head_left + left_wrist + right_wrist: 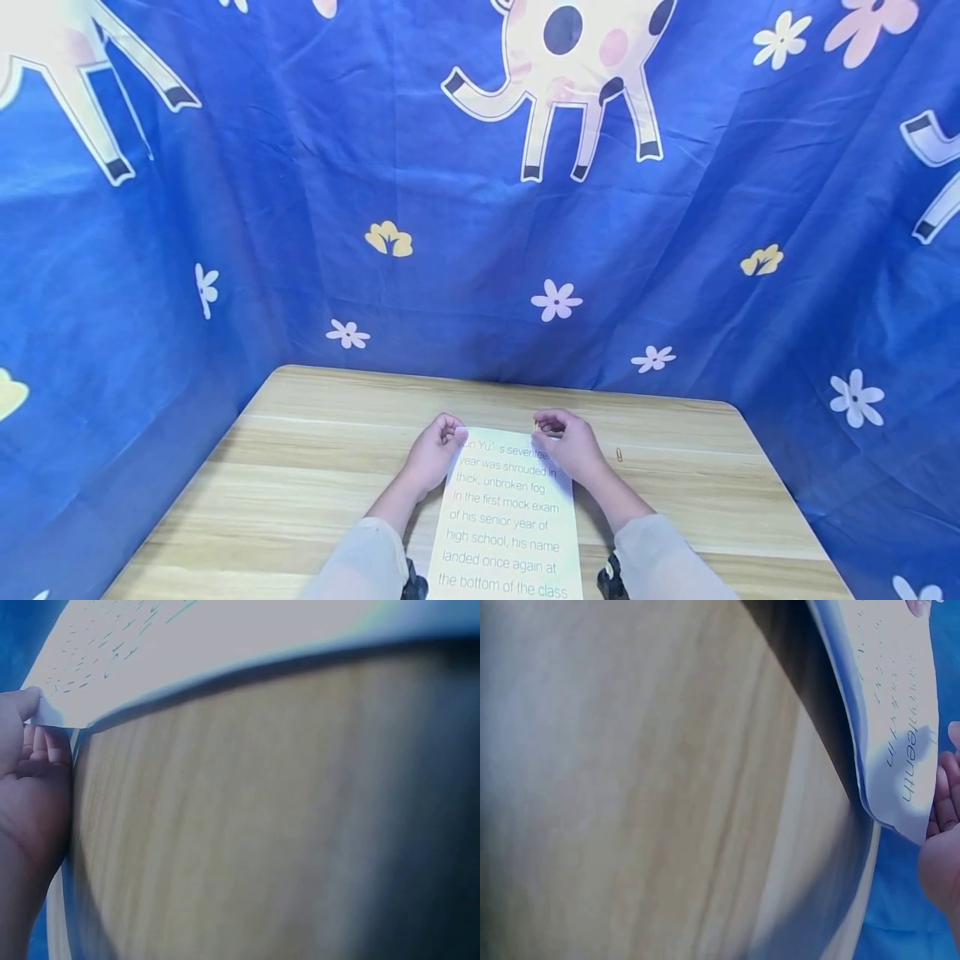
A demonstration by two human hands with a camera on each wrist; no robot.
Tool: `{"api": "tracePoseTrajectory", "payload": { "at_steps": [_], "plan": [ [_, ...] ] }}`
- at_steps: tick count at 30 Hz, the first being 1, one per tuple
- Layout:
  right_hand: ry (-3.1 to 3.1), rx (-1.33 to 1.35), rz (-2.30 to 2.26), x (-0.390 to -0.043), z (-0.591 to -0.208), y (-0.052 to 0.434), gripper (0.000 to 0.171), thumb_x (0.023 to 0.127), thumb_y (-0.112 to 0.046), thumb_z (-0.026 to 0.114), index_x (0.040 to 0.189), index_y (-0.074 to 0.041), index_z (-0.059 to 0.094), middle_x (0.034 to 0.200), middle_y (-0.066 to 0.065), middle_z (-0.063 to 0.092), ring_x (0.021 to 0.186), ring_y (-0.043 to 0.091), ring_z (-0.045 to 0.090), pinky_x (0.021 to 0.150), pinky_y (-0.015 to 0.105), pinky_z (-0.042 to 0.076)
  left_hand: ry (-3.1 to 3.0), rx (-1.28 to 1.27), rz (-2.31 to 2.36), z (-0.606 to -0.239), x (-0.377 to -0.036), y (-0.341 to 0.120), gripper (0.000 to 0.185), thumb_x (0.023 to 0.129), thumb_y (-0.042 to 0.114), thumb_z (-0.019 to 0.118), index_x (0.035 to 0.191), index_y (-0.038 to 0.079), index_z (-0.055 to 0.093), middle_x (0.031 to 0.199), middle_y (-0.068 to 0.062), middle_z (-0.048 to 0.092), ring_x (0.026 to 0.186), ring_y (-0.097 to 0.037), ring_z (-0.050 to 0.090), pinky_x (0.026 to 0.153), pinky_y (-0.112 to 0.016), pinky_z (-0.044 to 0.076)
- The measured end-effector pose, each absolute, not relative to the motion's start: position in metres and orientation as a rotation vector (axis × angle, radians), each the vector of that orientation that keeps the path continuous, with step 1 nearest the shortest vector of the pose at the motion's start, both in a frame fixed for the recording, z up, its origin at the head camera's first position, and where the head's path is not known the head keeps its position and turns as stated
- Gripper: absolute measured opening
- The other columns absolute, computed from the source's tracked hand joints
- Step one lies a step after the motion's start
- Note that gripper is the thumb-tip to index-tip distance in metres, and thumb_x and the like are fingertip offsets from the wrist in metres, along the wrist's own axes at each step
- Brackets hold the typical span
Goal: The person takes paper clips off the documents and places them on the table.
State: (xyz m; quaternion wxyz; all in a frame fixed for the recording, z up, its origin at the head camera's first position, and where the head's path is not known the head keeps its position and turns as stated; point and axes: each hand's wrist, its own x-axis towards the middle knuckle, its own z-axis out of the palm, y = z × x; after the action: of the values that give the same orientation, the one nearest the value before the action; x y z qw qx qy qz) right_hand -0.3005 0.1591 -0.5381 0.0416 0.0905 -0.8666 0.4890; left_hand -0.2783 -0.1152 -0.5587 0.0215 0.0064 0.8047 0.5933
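From my end I take the printed sheets (506, 517) as landmark; they lie in front of the person on the desk (337, 467), between the two forearms. The right wrist feed shows what looks like more than one layer, with the edge bowed and lifted off the desk.

At the sheets' far left corner, the left hand (435, 454) is closed to a pinch, thumb on the printed face and fingers curled behind. At their far right corner, the right hand (572, 446) is nearly closed, thumb over the page; a small yellowish paperclip (536, 425), as best I can make out, sits pinched at its fingertips. Whether it already grips the sheets I cannot tell. A reddish-orange paperclip (619, 455) lies just beside the sheets, off their far right side.

I judge the step in hand to be lining up that clip with the far edge while the left hand steadies the sheets. The next move, I think, calls for keeping the layers even and sliding the clip straight over them.

The sheets' long axis runs away from the person, first text line farthest, print upright to the reader. The loose clip's long axis runs roughly the same way; the pinched one is too small for me to judge.
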Motion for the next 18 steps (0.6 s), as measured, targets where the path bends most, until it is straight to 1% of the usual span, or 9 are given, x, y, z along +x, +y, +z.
{"api": "tracePoseTrajectory", "payload": {
  "at_steps": [2,5,9,12,18],
  "plan": [
    [-2.627,0.262,1.551,-0.3,-0.537,0.162,0.032,0.093,-0.008,0.083,0.124,-0.004,0.076,0.108,0.006,0.078,0.102,0.016,0.073,0.099,0.036,0.063,2.499,0.016,1.838,-0.559,-0.278,-0.115,0.011,0.11,0.023,0.063,0.115,0.013,0.064,0.101,0.0,0.063,0.092,-0.016,0.061,0.086,-0.027,0.052],
    [-2.594,0.231,1.614,-0.301,-0.536,0.166,0.033,0.093,-0.008,0.084,0.125,-0.003,0.075,0.109,0.008,0.079,0.102,0.016,0.073,0.097,0.029,0.062,2.508,0.012,1.838,-0.559,-0.277,-0.115,0.011,0.11,0.023,0.064,0.116,0.013,0.064,0.101,-0.001,0.065,0.092,-0.016,0.061,0.088,-0.028,0.052],
    [-2.574,0.202,1.635,-0.298,-0.532,0.175,0.033,0.093,-0.01,0.084,0.124,-0.006,0.077,0.112,0.006,0.081,0.105,0.017,0.075,0.104,0.038,0.06,2.506,0.001,1.838,-0.559,-0.276,-0.114,0.011,0.11,0.023,0.064,0.116,0.013,0.064,0.102,-0.001,0.064,0.092,-0.016,0.061,0.088,-0.029,0.052],
    [-2.568,0.213,1.612,-0.295,-0.528,0.183,0.032,0.093,-0.009,0.085,0.124,-0.008,0.078,0.114,0.006,0.081,0.108,0.019,0.076,0.111,0.051,0.056,2.5,-0.005,1.843,-0.558,-0.275,-0.113,0.011,0.11,0.023,0.064,0.115,0.013,0.064,0.101,0.0,0.063,0.092,-0.016,0.061,0.087,-0.029,0.052],
    [-2.571,0.208,1.558,-0.291,-0.522,0.198,0.032,0.093,-0.009,0.084,0.125,-0.01,0.078,0.118,0.007,0.081,0.11,0.021,0.076,0.116,0.056,0.052,2.513,0.008,1.854,-0.559,-0.273,-0.113,0.011,0.11,0.023,0.064,0.115,0.013,0.064,0.1,0.0,0.063,0.091,-0.015,0.06,0.084,-0.025,0.052]
  ]
}}
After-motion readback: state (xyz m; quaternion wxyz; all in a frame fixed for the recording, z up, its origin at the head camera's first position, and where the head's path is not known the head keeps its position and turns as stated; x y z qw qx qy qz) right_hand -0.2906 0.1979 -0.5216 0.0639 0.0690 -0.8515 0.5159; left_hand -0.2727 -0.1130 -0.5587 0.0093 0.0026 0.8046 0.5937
